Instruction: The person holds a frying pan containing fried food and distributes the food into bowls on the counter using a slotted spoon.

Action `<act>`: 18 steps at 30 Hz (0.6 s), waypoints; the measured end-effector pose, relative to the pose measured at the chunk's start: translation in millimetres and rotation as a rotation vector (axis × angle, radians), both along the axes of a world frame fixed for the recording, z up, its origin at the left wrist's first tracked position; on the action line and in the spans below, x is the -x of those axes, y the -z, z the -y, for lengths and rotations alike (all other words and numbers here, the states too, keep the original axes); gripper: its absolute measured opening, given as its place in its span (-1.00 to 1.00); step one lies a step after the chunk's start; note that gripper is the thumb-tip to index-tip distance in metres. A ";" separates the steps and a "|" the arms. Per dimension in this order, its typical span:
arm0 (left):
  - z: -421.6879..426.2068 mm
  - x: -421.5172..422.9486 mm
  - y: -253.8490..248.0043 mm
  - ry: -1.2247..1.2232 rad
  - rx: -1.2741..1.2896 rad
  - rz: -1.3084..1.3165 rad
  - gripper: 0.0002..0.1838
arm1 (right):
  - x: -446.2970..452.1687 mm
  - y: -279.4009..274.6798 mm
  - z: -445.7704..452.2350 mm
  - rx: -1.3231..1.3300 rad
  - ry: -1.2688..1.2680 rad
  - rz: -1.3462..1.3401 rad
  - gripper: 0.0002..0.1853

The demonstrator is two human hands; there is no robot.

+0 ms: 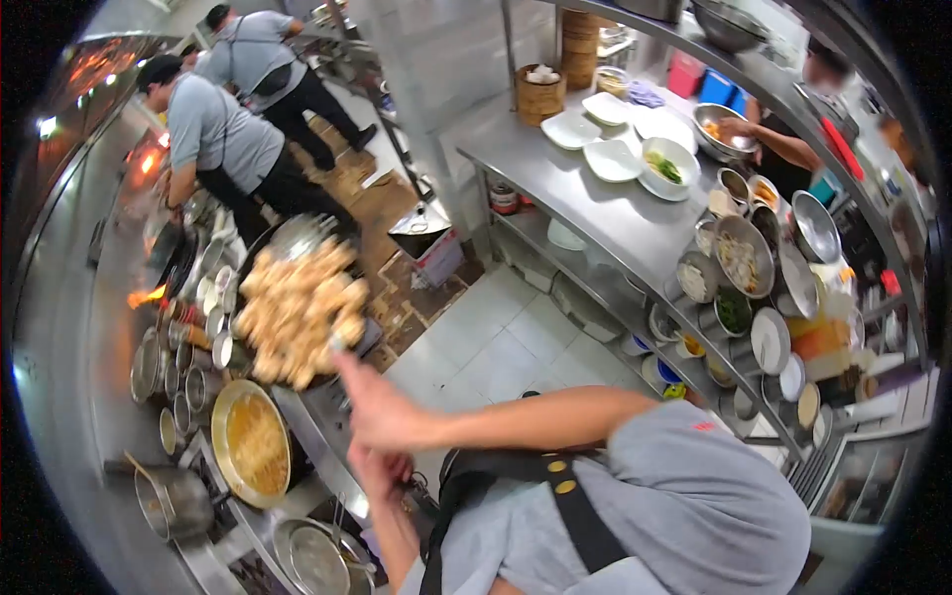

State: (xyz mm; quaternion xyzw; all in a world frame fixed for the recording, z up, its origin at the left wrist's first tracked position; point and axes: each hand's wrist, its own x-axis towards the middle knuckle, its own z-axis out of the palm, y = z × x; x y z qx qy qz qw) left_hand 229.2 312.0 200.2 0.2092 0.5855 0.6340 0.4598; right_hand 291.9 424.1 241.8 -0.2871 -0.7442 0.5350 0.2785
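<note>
A large heap of golden fried pieces (302, 312) fills the space just beyond my hands, blurred by motion. At its far side shows a shiny metal utensil (300, 236), perhaps a strainer or ladle, with a dark rounded rim behind it. My right hand (385, 409) reaches to the near edge of the heap, closed and smeared; what it grips is hidden. Just below it my left hand (382, 471) is closed, its fingers curled around something out of sight. Left of my hands stands a wide pan (220, 432) of bubbling oil with bits frying in it.
A pot (171, 504) with a wooden stick and a metal bowl (315, 555) stand on the stove side. Several small containers line the range. Two co-workers (223, 129) stand ahead. Right is a steel counter (555, 208) with white plates (613, 159) and filled bowls (744, 256).
</note>
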 end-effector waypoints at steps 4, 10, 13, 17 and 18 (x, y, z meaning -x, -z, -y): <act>-93.1 -37.3 43.1 0.256 0.094 0.117 -0.93 | -49.3 33.8 -68.6 0.171 0.391 -0.024 -0.15; -201.4 -93.4 73.9 0.512 0.116 0.305 -0.79 | -120.5 60.6 -173.6 0.618 0.644 -0.025 -0.66; -248.7 -103.2 86.0 0.666 0.184 0.214 -0.81 | -134.8 72.6 -213.9 0.535 0.788 0.046 -0.74; -307.0 -99.9 113.7 0.810 0.186 0.214 -0.80 | -137.8 73.4 -250.5 0.441 0.988 -0.014 -0.75; -323.3 -93.6 118.5 0.838 0.174 0.209 -0.80 | -137.1 84.0 -264.0 0.427 1.013 -0.023 -0.75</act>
